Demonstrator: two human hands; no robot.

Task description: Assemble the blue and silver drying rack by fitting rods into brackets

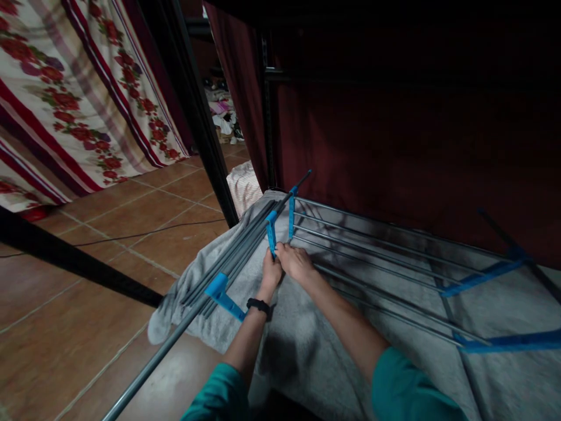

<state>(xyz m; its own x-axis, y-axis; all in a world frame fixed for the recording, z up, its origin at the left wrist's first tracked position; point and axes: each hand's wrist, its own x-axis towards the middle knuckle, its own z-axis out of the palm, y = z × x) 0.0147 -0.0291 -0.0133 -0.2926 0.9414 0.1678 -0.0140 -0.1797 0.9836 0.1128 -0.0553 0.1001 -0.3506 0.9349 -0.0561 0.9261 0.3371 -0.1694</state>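
Observation:
My left hand (272,270), with a black band on its wrist, pinches the lower end of a blue plastic bracket (271,227). Against the same end, the fingers of my right hand (296,263) are closed; the exact contact is hidden by the fingers. A long grey metal tube (163,348) runs through the tops of this bracket, a nearer blue bracket (224,295) and a farther blue bracket (291,215). Thin grey rods (363,235) stretch from the far bracket to the blue brackets (484,278) at the right. More rods (372,290) pass beneath my right forearm.
Several loose grey tubes (236,257) lie bundled on the grey blanket (302,351), left of my hands. Black metal posts (197,111) frame the space at left. A dark red curtain (372,158) hangs behind. A thin cable (131,235) crosses the tiled floor (87,292).

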